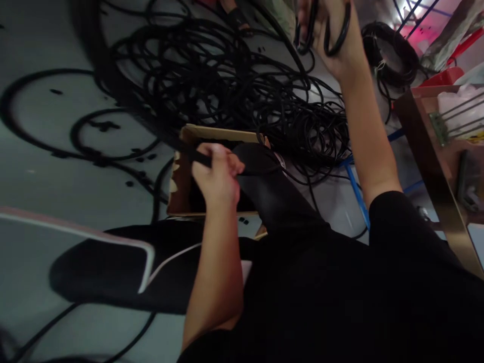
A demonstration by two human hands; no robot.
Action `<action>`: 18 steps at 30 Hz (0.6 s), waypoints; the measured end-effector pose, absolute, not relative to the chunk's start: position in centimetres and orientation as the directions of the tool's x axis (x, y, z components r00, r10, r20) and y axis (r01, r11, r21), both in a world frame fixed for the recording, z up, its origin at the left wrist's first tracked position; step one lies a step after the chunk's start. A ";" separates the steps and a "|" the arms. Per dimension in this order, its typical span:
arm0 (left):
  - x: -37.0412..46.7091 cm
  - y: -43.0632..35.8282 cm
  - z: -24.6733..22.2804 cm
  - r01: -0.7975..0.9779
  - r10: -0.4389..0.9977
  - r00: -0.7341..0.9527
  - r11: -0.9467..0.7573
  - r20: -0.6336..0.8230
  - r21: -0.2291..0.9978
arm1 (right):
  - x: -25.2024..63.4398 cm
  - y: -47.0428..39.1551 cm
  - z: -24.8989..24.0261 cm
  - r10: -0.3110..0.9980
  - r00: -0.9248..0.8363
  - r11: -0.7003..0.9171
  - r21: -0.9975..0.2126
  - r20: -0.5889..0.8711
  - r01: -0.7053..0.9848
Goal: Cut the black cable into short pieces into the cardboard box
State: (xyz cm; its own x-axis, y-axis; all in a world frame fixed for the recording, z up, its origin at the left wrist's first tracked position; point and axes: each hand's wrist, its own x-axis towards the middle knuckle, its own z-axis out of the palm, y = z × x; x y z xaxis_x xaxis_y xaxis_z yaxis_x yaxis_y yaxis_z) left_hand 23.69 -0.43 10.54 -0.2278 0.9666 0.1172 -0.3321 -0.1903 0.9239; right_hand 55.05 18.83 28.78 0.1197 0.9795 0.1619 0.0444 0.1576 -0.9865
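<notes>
My left hand (217, 171) is closed around a thick black cable (139, 113), which sweeps in from the upper left. A thinner black strand leads from that fist to the right. Below this hand sits an open cardboard box (223, 133), its inside dark. Raised near the top edge, my right hand (333, 38) grips a black cable (342, 33) that loops across the fingers. Part of that hand is cut off by the frame. Behind both hands a large tangled pile of black cable (212, 70) covers the floor.
A tied black coil (393, 55) lies at the upper right. Beside it stands a brown table (412, 126) with plastic bags on top, and blue metal legs (357, 191) nearby. A white cord (113, 237) crosses at the left. Someone's sandalled foot (238, 20) shows at the top.
</notes>
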 end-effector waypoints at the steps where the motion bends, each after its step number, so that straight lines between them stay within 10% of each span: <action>1: 22.9 0.2 10.5 -0.333 0.949 -0.286 -0.226 0.130 0.915 | 54.0 18.3 27.0 0.991 0.124 0.061 -0.996 0.053 -0.059; 9: 18.9 4.6 12.0 -0.378 0.698 -0.709 -0.248 -0.106 0.892 | 55.8 11.1 7.5 0.899 0.082 -0.428 -0.903 -0.430 -0.039; 18: 20.0 5.0 9.7 -0.314 0.798 -0.602 -0.251 0.012 0.916 | 53.2 4.1 -8.4 0.772 0.099 -0.631 -0.776 -0.627 0.003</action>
